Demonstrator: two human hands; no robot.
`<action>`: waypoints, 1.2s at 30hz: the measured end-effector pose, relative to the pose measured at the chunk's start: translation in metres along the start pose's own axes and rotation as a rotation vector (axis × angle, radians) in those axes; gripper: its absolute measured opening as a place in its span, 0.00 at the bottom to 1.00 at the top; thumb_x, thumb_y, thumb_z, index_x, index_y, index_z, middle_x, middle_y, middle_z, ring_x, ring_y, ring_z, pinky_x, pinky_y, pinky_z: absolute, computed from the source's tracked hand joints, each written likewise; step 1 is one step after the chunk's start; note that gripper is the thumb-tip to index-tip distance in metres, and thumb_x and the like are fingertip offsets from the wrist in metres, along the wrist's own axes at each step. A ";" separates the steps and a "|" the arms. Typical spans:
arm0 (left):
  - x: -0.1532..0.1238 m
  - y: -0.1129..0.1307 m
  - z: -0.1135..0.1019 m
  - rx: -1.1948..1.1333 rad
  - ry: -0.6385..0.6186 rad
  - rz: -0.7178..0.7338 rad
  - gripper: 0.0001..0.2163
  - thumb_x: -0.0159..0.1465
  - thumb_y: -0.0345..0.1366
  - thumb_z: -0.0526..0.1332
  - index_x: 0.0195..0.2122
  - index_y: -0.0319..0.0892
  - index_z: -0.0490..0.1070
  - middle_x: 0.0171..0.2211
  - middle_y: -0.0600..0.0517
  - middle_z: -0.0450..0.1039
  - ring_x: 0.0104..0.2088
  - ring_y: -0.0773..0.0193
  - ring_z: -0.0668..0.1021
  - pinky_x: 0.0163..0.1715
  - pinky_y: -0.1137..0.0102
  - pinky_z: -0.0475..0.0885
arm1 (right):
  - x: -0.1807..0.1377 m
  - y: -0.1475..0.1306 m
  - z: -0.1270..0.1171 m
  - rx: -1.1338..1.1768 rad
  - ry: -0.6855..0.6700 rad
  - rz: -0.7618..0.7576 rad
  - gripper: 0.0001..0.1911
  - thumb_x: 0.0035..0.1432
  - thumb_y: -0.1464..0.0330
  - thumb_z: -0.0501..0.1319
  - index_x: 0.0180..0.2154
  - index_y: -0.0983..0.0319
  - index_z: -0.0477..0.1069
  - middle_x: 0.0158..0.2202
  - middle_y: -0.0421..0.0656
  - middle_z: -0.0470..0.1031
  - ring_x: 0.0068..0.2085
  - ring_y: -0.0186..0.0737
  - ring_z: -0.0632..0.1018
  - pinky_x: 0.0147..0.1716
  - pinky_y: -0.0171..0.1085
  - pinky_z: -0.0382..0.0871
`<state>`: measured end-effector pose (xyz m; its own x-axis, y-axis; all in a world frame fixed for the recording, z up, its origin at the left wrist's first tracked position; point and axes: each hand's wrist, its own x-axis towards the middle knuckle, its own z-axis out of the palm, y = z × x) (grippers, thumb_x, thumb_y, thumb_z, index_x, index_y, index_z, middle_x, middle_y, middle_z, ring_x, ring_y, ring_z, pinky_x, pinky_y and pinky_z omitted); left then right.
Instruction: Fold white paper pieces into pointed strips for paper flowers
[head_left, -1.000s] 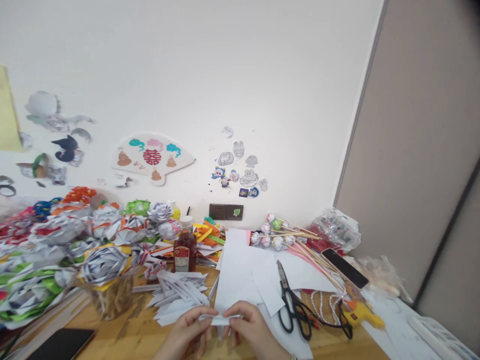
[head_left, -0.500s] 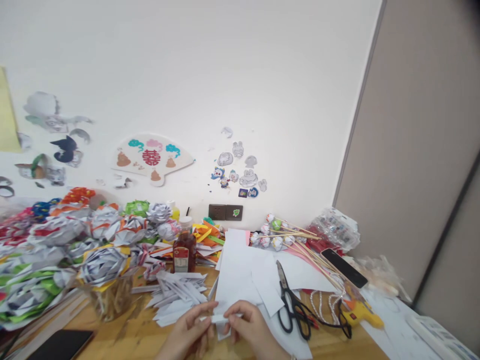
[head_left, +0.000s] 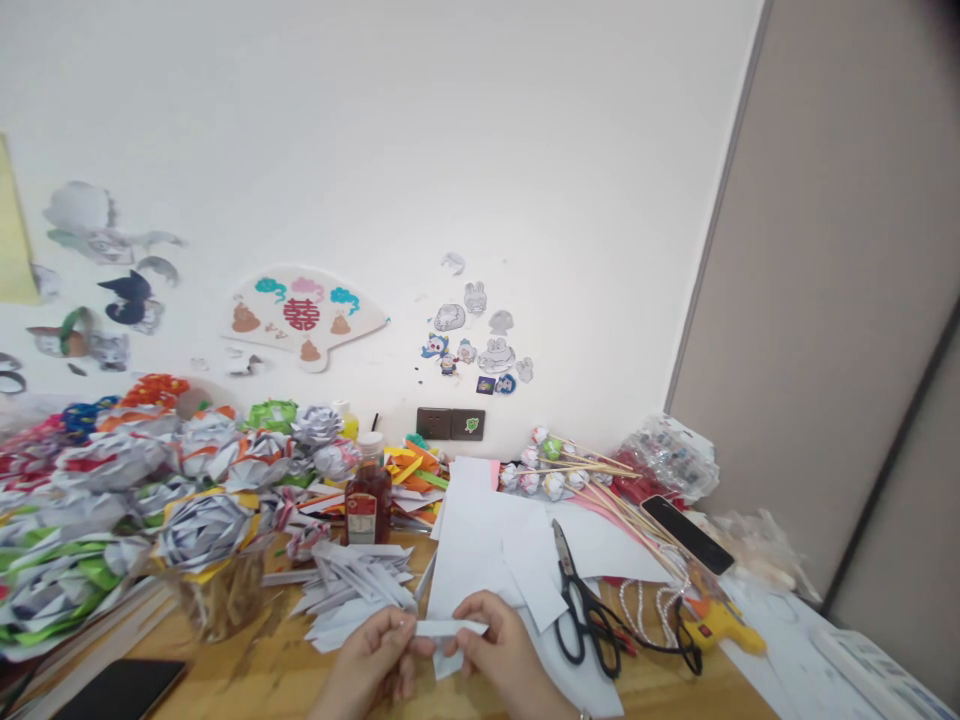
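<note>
A folded white paper strip (head_left: 450, 628) is held roughly level above the near part of the tabletop (head_left: 281, 655), stretched between the two hands, with a white paper flap (head_left: 448, 665) seen below its middle; whether the two are one piece cannot be told. The strip's left end is gripped by the left hand (head_left: 375, 658), its thumb and forefinger closed together and its other fingers curled beneath. The right end is pinched between the thumb and bent fingers of the right hand (head_left: 501, 645).

Just beyond the left hand, folded white papers (head_left: 360, 582) are piled, with a bottle (head_left: 368, 505) placed upright behind them. White sheets (head_left: 480, 540) are spread beyond the strip, and partly on them black-handled scissors (head_left: 586, 610) are laid, blades pointed toward the wall (head_left: 525, 150). Farther right, a beaded string (head_left: 667, 610), a yellow glue gun (head_left: 724, 630) and a dark phone (head_left: 688, 535) are seen.

On the left, a paper flower (head_left: 206, 530) is set atop a clear container (head_left: 225, 605), beside heaped paper flowers (head_left: 112, 460). A fan-shaped cutout (head_left: 307, 345) is mounted on the wall.
</note>
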<state>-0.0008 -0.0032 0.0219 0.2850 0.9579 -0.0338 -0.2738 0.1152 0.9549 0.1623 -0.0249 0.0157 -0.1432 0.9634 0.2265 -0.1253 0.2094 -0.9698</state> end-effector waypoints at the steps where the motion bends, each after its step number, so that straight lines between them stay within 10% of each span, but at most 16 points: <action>1: -0.001 0.001 0.001 -0.020 0.017 -0.007 0.21 0.38 0.52 0.67 0.17 0.39 0.64 0.13 0.54 0.75 0.06 0.75 0.66 0.07 0.81 0.54 | 0.000 0.001 0.000 0.004 -0.002 -0.006 0.09 0.48 0.66 0.60 0.32 0.63 0.64 0.24 0.40 0.74 0.18 0.30 0.68 0.20 0.30 0.59; 14: 0.006 -0.007 -0.006 0.163 -0.015 -0.079 0.23 0.37 0.57 0.64 0.19 0.39 0.65 0.12 0.56 0.74 0.07 0.72 0.68 0.08 0.80 0.56 | 0.002 -0.001 -0.003 -0.017 0.053 0.005 0.11 0.46 0.70 0.59 0.34 0.64 0.62 0.22 0.40 0.74 0.16 0.29 0.67 0.17 0.28 0.59; 26: 0.007 -0.015 -0.009 0.068 -0.064 -0.051 0.22 0.40 0.55 0.64 0.17 0.40 0.62 0.10 0.56 0.72 0.06 0.73 0.67 0.07 0.81 0.56 | 0.004 0.002 -0.002 0.098 0.004 -0.090 0.22 0.49 0.54 0.59 0.39 0.63 0.58 0.22 0.40 0.72 0.17 0.30 0.68 0.18 0.29 0.58; 36: 0.004 -0.005 -0.011 0.186 0.084 0.012 0.20 0.40 0.53 0.65 0.17 0.38 0.69 0.04 0.59 0.65 0.06 0.74 0.63 0.09 0.80 0.54 | 0.006 0.003 -0.005 0.067 0.026 -0.075 0.24 0.48 0.52 0.58 0.39 0.63 0.58 0.21 0.40 0.72 0.15 0.31 0.67 0.17 0.30 0.57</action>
<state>-0.0083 0.0027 0.0135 0.2034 0.9783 -0.0389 -0.0998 0.0603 0.9932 0.1659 -0.0178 0.0139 -0.1053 0.9497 0.2950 -0.1998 0.2704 -0.9418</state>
